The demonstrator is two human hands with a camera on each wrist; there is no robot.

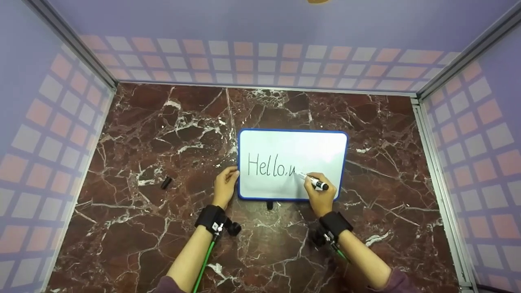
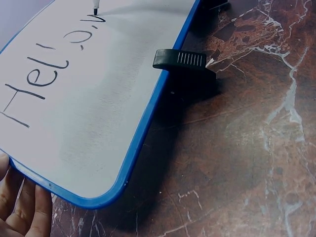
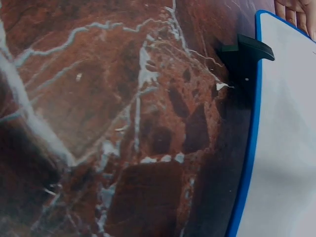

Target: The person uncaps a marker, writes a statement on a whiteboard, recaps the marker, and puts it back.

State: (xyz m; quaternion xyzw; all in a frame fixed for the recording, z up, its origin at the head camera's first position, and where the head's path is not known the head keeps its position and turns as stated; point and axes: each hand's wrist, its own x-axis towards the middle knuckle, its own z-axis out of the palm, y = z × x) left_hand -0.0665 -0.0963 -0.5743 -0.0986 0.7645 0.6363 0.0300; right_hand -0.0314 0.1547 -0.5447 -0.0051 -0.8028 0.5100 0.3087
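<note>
A small whiteboard (image 1: 276, 188) with a blue frame lies on the marbled table. "Hello," and the start of another letter are written on it in black. My right hand (image 1: 322, 196) holds a marker (image 1: 314, 181), its tip at the newest stroke; in the left wrist view the marker (image 2: 96, 7) shows only its tip end. With my left hand (image 1: 225, 188) I grip the board's left edge. In the left wrist view the thumb (image 2: 3, 165) lies at the frame and the fingers (image 2: 22, 207) are below it. The right hand is out of sight in the right wrist view.
A black marker cap (image 1: 166, 182) lies on the table to the left. A dark clip (image 2: 180, 59) juts from the board's near edge. Checkered panels (image 1: 268, 61) wall in the marbled table (image 1: 163, 236) at the back and both sides.
</note>
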